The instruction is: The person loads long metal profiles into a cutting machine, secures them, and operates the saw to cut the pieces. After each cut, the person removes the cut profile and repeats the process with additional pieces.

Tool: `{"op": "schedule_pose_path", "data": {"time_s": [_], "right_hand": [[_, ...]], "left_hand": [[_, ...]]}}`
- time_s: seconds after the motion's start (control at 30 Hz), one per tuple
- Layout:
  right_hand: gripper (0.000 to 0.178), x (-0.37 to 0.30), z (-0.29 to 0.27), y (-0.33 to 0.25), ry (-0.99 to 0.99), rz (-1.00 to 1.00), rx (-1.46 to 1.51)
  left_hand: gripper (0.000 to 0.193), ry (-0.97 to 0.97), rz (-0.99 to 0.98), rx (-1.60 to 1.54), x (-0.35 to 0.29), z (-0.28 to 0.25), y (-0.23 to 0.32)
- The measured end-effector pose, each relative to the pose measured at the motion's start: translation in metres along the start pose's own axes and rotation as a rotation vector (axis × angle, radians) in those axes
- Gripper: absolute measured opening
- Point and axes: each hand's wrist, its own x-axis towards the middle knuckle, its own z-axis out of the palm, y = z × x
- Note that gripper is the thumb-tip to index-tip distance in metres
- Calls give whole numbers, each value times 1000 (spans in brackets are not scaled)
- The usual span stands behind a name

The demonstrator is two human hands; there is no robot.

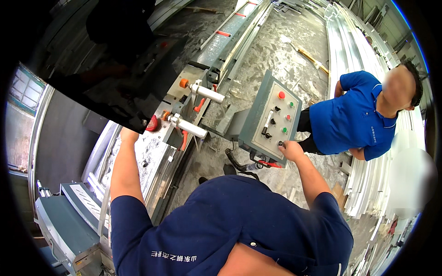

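Broadly, largest to smallest:

Machine: a long grey metal cutting machine [161, 152] runs from the lower left of the frame up toward the top centre, its bed strewn with pale metal shavings.
Guard: a dark glossy hood [106, 64] fills the upper left, tilted over the machine bed.
Profiles: long white metal profiles [368, 184] are stacked along the right side, from the top down to the lower right.
Co-worker: a person in a blue polo shirt [350, 119] stands at right centre, just beside the profiles, well apart from the panel.
Control box: a grey-green metal control box [269, 117] with red, green and black buttons and knobs sits at centre, tilted toward the wearer.
Cylinders: two white clamp cylinders [193, 128] with orange caps lie at centre left, between hood and control box.
Right hand: the right hand [290, 151] rests on the control box's lower edge, fingers pinched around a small black knob [280, 143].
Left hand: the left hand [129, 134] reaches to the hood's lower edge at centre left; its fingers are hidden under the hood, so the grip cannot be told.
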Motion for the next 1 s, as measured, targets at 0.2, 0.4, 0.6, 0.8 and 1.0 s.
{"op": "schedule_pose_path", "data": {"time_s": [0.2, 0.4, 0.6, 0.8, 1.0], "right_hand": [[44, -5, -6, -13, 15, -63, 30], [37, 6, -31, -27, 96, -97, 97], [17, -14, -81, -181, 10, -555, 649], [77, -38, -40, -365, -115, -1093, 470], [55, -68, 59, -409, -486, -1199, 598]], "left_hand": [[31, -37, -28, -51, -4, -14, -8], [31, -16, 66, -46, -34, -41, -10], [22, 9, -1, 52, -111, -104, -2], [23, -50, -92, 72, -229, -121, 42], [27, -11, -338, -222, -334, -85, 49]]}}
